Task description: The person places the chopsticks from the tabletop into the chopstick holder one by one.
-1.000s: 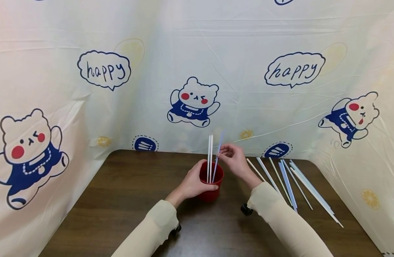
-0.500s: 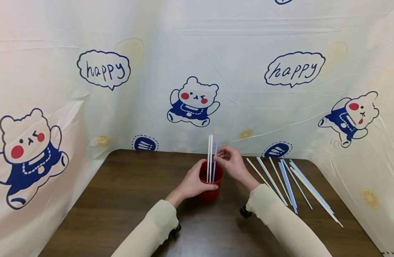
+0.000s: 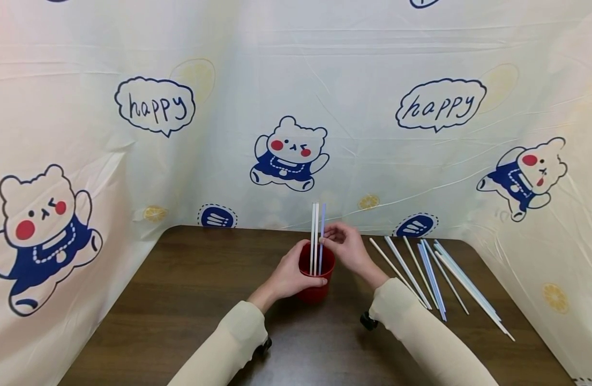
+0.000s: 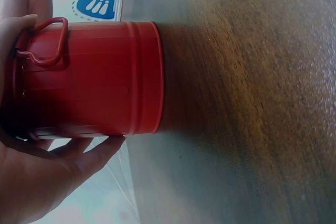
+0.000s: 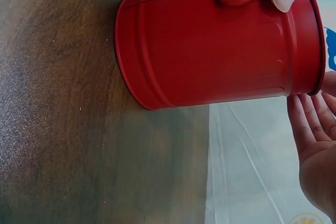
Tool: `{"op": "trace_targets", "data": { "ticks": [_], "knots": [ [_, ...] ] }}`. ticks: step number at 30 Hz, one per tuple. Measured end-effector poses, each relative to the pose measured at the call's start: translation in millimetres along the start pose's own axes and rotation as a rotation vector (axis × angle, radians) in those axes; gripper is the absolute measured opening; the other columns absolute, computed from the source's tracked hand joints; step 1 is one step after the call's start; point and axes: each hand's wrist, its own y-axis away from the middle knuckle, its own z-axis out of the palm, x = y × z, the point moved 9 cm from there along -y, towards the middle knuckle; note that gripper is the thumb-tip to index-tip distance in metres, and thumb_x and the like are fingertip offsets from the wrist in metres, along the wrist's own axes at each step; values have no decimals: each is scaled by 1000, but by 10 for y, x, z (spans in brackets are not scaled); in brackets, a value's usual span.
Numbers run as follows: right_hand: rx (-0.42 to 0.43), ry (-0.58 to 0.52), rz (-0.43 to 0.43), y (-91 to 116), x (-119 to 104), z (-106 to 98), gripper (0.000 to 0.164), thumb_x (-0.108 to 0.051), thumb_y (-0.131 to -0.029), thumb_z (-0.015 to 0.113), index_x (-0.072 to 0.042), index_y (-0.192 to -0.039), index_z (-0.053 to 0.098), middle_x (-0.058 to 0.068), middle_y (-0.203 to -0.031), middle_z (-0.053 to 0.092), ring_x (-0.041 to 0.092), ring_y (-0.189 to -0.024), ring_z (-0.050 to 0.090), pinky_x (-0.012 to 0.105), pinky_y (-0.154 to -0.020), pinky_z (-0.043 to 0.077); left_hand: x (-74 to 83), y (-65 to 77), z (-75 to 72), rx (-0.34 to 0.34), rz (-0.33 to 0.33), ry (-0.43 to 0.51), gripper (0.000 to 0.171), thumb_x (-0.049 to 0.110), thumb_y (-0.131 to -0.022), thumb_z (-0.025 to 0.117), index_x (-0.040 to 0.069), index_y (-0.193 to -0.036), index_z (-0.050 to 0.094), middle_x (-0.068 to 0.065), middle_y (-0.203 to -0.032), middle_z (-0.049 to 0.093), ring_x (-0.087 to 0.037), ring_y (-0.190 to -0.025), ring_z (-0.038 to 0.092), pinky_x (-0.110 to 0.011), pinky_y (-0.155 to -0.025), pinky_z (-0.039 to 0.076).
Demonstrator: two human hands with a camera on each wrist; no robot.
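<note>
A small red metal bucket (image 3: 315, 294) stands upright on the table, with wire handles at its sides. My left hand (image 3: 291, 273) grips it around the rim, thumb across the near side; in the left wrist view the bucket (image 4: 100, 77) lies between thumb and fingers. Two thin white sticks (image 3: 314, 225) stand together inside. Just right of them a thin blue-violet stick (image 3: 323, 219) is upright, its lower end in the bucket. My right hand (image 3: 347, 245) pinches that stick just above the rim. In the right wrist view the bucket (image 5: 210, 45) hides the sticks.
Several loose white, pale yellow and blue sticks (image 3: 433, 279) lie fanned out on the right of the dark wooden table (image 3: 194, 300), partly behind my right sleeve (image 3: 416, 316). A printed curtain (image 3: 286, 64) closes off the back and sides.
The blue-violet stick has gone from leaning right to nearly upright, closer to the white sticks. My right hand has shifted slightly left and down with it; my left hand keeps its grip.
</note>
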Motion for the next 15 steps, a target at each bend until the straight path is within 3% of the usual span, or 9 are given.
{"op": "trace_targets", "data": {
  "ticks": [5,15],
  "knots": [
    [9,11,4,-63,222,13,28,3,-92,72,10,-118,65,27,-105,67,36,-95,65,26,-82,54,-9,7,5,-4,-3,14,86,30,-79,89,17,-148,40,-4,-138,55,-24,-122,55,-54,-103,49],
    [29,87,59,-56,245,-144,25,-19,-97,72,-10,-119,67,11,-115,68,26,-96,70,38,-81,58,-17,2,4,-13,16,45,82,28,-80,87,16,-147,41,-6,-139,55,-27,-123,54,-56,-101,50]
  ]
}}
